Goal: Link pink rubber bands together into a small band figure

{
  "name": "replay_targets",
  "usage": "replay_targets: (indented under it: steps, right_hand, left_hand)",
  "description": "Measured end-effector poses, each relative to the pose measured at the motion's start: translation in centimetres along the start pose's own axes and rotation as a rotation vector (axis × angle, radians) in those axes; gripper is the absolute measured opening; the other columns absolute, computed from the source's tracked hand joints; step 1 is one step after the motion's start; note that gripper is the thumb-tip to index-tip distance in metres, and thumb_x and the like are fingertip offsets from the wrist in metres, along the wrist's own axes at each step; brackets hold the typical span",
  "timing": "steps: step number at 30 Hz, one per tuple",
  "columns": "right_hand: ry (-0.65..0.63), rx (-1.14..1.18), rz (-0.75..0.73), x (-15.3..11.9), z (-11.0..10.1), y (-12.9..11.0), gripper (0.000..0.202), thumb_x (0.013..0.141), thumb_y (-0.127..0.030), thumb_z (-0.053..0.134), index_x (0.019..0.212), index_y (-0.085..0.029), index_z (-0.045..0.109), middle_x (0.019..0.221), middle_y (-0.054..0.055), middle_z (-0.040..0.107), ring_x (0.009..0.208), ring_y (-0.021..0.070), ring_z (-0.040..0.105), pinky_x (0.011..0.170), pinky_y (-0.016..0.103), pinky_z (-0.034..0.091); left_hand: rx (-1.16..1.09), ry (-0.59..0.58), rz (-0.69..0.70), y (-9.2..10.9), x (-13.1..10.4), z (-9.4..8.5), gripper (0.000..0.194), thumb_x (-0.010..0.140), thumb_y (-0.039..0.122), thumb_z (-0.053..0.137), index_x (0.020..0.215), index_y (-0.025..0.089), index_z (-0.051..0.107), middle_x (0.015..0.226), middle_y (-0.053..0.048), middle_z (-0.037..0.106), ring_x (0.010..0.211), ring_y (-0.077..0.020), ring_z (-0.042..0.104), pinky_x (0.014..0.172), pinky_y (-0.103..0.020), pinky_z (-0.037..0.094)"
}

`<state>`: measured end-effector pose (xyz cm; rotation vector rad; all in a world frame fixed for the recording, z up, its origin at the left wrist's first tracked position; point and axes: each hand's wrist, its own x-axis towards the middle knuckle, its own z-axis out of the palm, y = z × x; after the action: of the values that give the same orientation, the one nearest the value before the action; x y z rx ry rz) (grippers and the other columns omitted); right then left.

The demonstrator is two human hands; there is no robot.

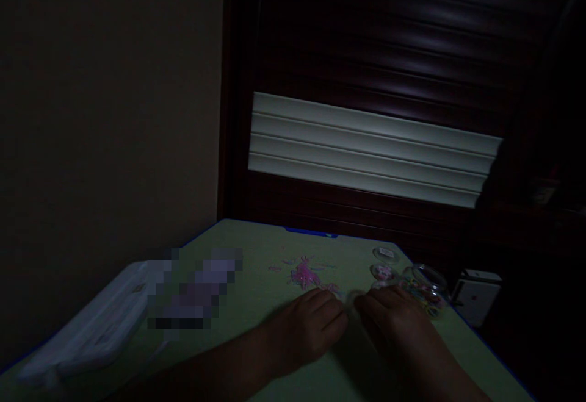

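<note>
Over the table's near middle, my left hand (314, 321) is closed, its fingers curled in together. A small gap separates it from my right hand (389, 315), whose fingers are also bent and pressed together. A faint pale blur shows by the right fingertips; what either hand pinches is too dark to make out. Just beyond the left hand lies a loose pile of small pink pieces (304, 274), with thin strands scattered around it. Close beyond the right hand are a small round container of pink bits (383, 272) and a clear tub of coloured rings (423, 295).
The pale green table (256, 243) has a blue edge. A clear round lid (386, 255) lies at the back right. On the left are a long white case (91, 323) and a blurred-out object (196, 289). A white box (477, 297) stands beyond the right edge. The room is dim.
</note>
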<state>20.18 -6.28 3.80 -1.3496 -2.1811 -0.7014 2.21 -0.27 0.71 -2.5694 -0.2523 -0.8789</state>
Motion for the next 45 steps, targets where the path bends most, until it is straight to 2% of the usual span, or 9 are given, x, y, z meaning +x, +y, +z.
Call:
replay_targets:
  steps: [5, 11, 15, 20, 25, 34, 37, 40, 45]
  right_hand:
    - [-0.082, -0.112, 0.076, 0.0, -1.1, 0.2, 0.021, 0.068, -0.001, 0.055, 0.070, -0.021, 0.061, 0.068, 0.000, 0.062, 0.067, 0.0174, 0.055, 0.066, 0.029, 0.030]
    - [-0.241, -0.229, 0.231, -0.1, -2.6, 0.8, 0.031, 0.072, 0.000, 0.049, 0.093, -0.017, 0.064, 0.097, 0.009, 0.065, 0.088, 0.0257, 0.059, 0.077, 0.037, 0.035]
    - [-0.305, -0.282, 0.324, -0.4, -2.7, 1.3, 0.033, 0.075, 0.000, 0.045, 0.097, -0.016, 0.063, 0.095, 0.010, 0.066, 0.086, 0.0259, 0.060, 0.078, 0.039, 0.037]
    - [-0.334, -0.298, 0.357, -0.3, -3.0, 1.2, 0.038, 0.076, 0.000, 0.044, 0.106, -0.015, 0.061, 0.098, 0.010, 0.066, 0.088, 0.0248, 0.060, 0.078, 0.038, 0.037]
    - [-0.388, -0.308, 0.381, 0.0, -3.0, 1.0, 0.036, 0.076, 0.001, 0.041, 0.098, -0.015, 0.064, 0.098, 0.010, 0.066, 0.088, 0.0234, 0.060, 0.079, 0.036, 0.037]
    - [-0.361, -0.233, 0.364, 0.2, -3.0, 1.0, 0.036, 0.076, 0.000, 0.043, 0.100, -0.017, 0.064, 0.101, 0.010, 0.065, 0.092, 0.0238, 0.059, 0.080, 0.036, 0.036]
    - [-0.374, -0.179, 0.334, 0.5, -3.1, 0.7, 0.030, 0.078, -0.003, 0.044, 0.093, -0.018, 0.065, 0.100, 0.009, 0.065, 0.091, 0.0228, 0.059, 0.079, 0.034, 0.036]
    - [-0.387, -0.141, 0.320, 0.7, -3.0, 0.3, 0.025, 0.080, -0.004, 0.044, 0.083, -0.019, 0.065, 0.088, 0.006, 0.066, 0.083, 0.0200, 0.060, 0.073, 0.031, 0.036]
    - [-0.377, -0.106, 0.310, 0.7, -2.7, 0.2, 0.023, 0.079, -0.004, 0.045, 0.078, -0.018, 0.064, 0.085, 0.006, 0.066, 0.082, 0.0196, 0.060, 0.072, 0.030, 0.035]
  left_hand:
    - [-0.002, -0.017, -0.001, -0.1, -0.2, 0.2, 0.016, 0.091, 0.012, 0.039, 0.092, 0.011, 0.054, 0.081, -0.005, 0.054, 0.078, -0.0156, 0.048, 0.072, -0.030, 0.044]
    - [-0.016, -0.024, 0.005, -0.3, -0.4, 0.3, 0.015, 0.091, 0.012, 0.039, 0.096, 0.010, 0.054, 0.085, -0.006, 0.055, 0.083, -0.0164, 0.050, 0.075, -0.031, 0.044]
    - [-0.007, -0.037, -0.002, -0.3, -0.2, 0.1, 0.016, 0.091, 0.011, 0.038, 0.094, 0.011, 0.054, 0.081, -0.006, 0.055, 0.079, -0.0154, 0.049, 0.072, -0.031, 0.044]
    - [0.013, -0.043, 0.005, -0.3, -0.2, 0.0, 0.015, 0.090, 0.010, 0.039, 0.093, 0.011, 0.054, 0.081, -0.005, 0.054, 0.078, -0.0151, 0.049, 0.073, -0.031, 0.044]
    - [0.023, -0.046, 0.013, -0.4, -0.4, 0.2, 0.011, 0.089, 0.011, 0.042, 0.092, 0.011, 0.053, 0.082, -0.005, 0.054, 0.078, -0.0157, 0.049, 0.072, -0.030, 0.043]
    - [-0.006, -0.089, -0.044, -0.5, -0.4, 0.2, 0.015, 0.090, 0.011, 0.039, 0.096, 0.011, 0.053, 0.087, -0.006, 0.054, 0.082, -0.0166, 0.047, 0.074, -0.031, 0.042]
    - [-0.035, -0.106, -0.119, -0.6, -0.6, 0.4, 0.016, 0.091, 0.012, 0.038, 0.095, 0.013, 0.053, 0.088, -0.005, 0.053, 0.082, -0.0166, 0.047, 0.074, -0.031, 0.042]
    - [-0.065, -0.147, -0.224, -0.9, -0.7, 0.5, 0.015, 0.090, 0.012, 0.040, 0.098, 0.015, 0.053, 0.091, -0.004, 0.053, 0.085, -0.0170, 0.047, 0.078, -0.032, 0.042]
    - [-0.083, -0.221, -0.360, -1.6, -1.0, 0.6, 0.018, 0.086, 0.009, 0.045, 0.100, 0.017, 0.052, 0.095, -0.003, 0.053, 0.089, -0.0176, 0.049, 0.084, -0.034, 0.042]
